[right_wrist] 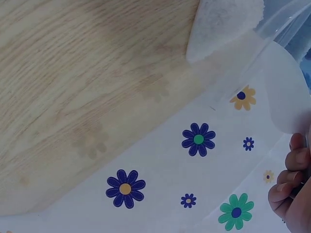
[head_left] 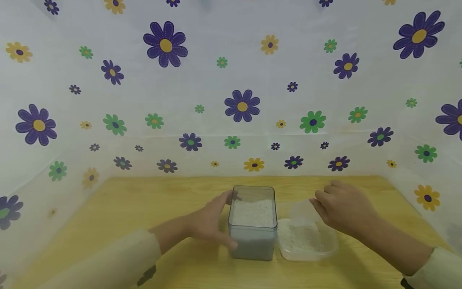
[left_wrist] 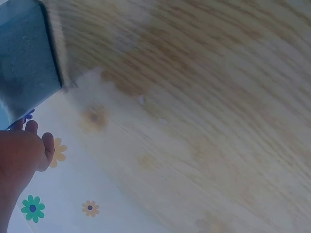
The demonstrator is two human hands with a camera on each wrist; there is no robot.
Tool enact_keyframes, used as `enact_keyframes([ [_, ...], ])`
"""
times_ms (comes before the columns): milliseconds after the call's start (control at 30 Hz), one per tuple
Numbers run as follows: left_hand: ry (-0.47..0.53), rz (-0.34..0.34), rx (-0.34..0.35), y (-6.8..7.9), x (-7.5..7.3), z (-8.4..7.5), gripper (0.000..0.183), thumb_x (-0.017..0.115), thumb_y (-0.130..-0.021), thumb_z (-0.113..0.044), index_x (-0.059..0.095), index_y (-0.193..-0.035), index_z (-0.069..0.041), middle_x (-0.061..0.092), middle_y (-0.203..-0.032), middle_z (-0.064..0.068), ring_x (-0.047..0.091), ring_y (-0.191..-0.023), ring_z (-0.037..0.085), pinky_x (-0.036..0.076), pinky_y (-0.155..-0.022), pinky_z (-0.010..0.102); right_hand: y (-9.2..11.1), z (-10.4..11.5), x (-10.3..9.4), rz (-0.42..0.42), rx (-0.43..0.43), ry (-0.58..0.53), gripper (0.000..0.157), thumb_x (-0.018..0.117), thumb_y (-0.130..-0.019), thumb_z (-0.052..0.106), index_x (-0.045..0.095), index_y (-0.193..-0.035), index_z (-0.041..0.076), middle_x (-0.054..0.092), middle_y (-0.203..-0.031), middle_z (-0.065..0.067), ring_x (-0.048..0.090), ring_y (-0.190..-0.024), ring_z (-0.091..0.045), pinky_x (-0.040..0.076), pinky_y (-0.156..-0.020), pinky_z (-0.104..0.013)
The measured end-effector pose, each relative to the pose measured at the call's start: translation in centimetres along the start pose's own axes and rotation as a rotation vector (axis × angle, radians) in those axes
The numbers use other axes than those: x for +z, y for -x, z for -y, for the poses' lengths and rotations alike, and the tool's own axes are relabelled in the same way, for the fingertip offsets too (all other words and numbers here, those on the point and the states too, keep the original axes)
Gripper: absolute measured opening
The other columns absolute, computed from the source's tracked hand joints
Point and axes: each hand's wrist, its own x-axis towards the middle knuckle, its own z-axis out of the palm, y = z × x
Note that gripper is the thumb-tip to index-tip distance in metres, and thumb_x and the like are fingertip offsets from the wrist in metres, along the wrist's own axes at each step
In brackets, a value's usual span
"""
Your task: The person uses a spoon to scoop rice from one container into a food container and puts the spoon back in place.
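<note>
A tall, clear, dark-rimmed container (head_left: 252, 243) holds white flour-like powder (head_left: 252, 212) well up its sides. My left hand (head_left: 209, 222) holds its left side, thumb at the front corner and fingers reaching behind. In the left wrist view the container (left_wrist: 26, 63) shows bluish at the upper left, with fingertips at its lower edge. A translucent white plastic scraper (head_left: 304, 210) is gripped in my curled right hand (head_left: 346, 206), over a shallow clear tub (head_left: 306, 255). Powder (head_left: 294, 239) lies mostly on that tub's left side. The scraper (right_wrist: 289, 92) shows a rounded edge in the right wrist view.
Both vessels stand side by side on a wood-patterned tabletop (head_left: 162, 208). A white flower-printed sheet (head_left: 202, 84) rises behind the table and along both sides.
</note>
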Motion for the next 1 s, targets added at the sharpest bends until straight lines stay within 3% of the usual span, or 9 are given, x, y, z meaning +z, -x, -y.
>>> enact_keyframes([
  [267, 0.0, 0.007, -0.028, -1.0, 0.2, -0.7, 0.111, 0.084, -0.056, -0.053, 0.022, -0.143, -0.022, 0.033, -0.142, -0.007, 0.031, -0.133, 0.015, 0.027, -0.11, 0.044, 0.0, -1.1, -0.9, -0.047, -0.052, 0.039, 0.053, 0.026, -0.099, 0.037, 0.05, -0.057, 0.013, 0.036, -0.048, 0.007, 0.026, -0.052, -0.01, 0.027, -0.05, -0.023],
  [500, 0.024, -0.081, -0.057, -0.2, 2.1, 0.4, 0.12, 0.086, -0.051, -0.052, 0.019, -0.146, -0.022, 0.036, -0.138, -0.003, 0.03, -0.13, 0.022, 0.021, -0.107, 0.058, -1.5, -1.7, -1.6, -0.078, -0.121, 0.029, 0.054, 0.028, -0.099, 0.034, 0.051, -0.056, 0.012, 0.038, -0.048, 0.005, 0.029, -0.053, -0.012, 0.027, -0.053, -0.025],
  [600, 0.034, -0.136, -0.049, 0.0, 2.8, 0.9, 0.12, 0.086, -0.051, -0.053, 0.018, -0.146, -0.024, 0.037, -0.137, -0.004, 0.028, -0.13, 0.023, 0.018, -0.106, 0.061, -2.6, -1.6, -2.0, -0.089, -0.077, 0.014, 0.047, 0.037, -0.096, 0.029, 0.053, -0.056, 0.01, 0.043, -0.048, 0.002, 0.034, -0.054, -0.015, 0.03, -0.055, -0.027],
  [767, 0.048, -0.177, -0.021, 0.1, 3.5, 1.4, 0.12, 0.086, -0.052, -0.052, 0.018, -0.147, -0.025, 0.037, -0.135, -0.007, 0.027, -0.129, 0.021, 0.016, -0.105, 0.061, -4.3, -0.9, -2.8, -0.103, 0.076, -0.029, 0.028, 0.059, -0.084, 0.023, 0.057, -0.059, 0.01, 0.049, -0.051, 0.003, 0.035, -0.057, -0.014, 0.03, -0.058, -0.027],
  [900, -0.025, -0.198, 0.019, -0.1, 3.7, 1.6, 0.119, 0.083, -0.051, -0.06, 0.019, -0.146, -0.026, 0.036, -0.136, -0.012, 0.028, -0.127, 0.016, 0.018, -0.104, 0.059, -5.6, 0.3, -3.0, -0.125, 0.134, -0.076, 0.026, 0.063, -0.081, 0.021, 0.054, -0.059, 0.014, 0.048, -0.051, 0.006, 0.034, -0.058, -0.012, 0.029, -0.057, -0.025],
  [1000, -0.089, -0.205, 0.07, -0.4, 3.7, 1.8, 0.114, 0.077, -0.054, -0.067, 0.019, -0.145, -0.029, 0.034, -0.137, -0.015, 0.029, -0.125, 0.012, 0.022, -0.103, 0.054, -6.5, 1.4, -2.8, -0.092, 0.137, -0.113, 0.027, 0.064, -0.082, 0.022, 0.052, -0.058, 0.017, 0.045, -0.053, 0.009, 0.036, -0.059, -0.011, 0.031, -0.055, -0.024],
])
